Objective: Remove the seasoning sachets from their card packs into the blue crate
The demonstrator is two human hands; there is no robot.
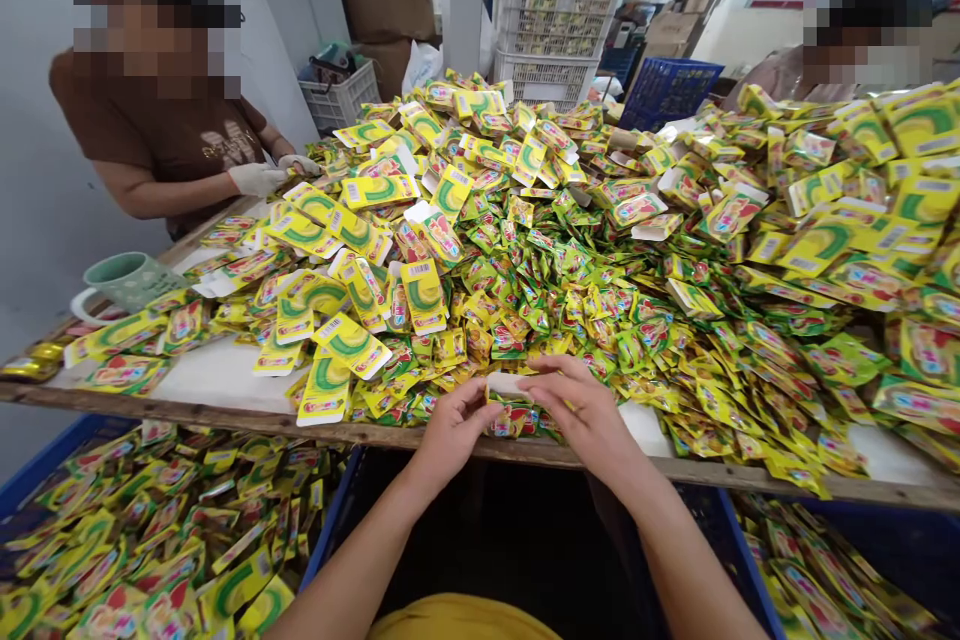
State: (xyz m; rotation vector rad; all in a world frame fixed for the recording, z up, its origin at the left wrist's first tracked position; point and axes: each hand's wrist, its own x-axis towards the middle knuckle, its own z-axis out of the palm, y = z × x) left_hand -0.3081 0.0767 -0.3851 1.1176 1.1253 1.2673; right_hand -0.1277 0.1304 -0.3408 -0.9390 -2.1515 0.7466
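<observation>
Close to the table's front edge, my left hand (459, 425) grips the left end of a small yellow printed carton (512, 419) between thumb and fingers. The carton's white flap (507, 384) stands up along its top side. My right hand (581, 410) has its thumb and fingertips closed at the flap's right end. What lies inside the carton cannot be made out. Just beyond my hands is a heap of small yellow and green sachets (570, 305). Several yellow cartons (352, 345) with green curves lie left of the sachets.
A light green mug (127, 278) stands at the table's left. Below the wooden edge (247, 417), a blue crate (334, 510) borders filled cartons (187, 530). A person in gloves (259, 180) works at left, another person (780, 70) at right. White crates (551, 15) are stacked behind.
</observation>
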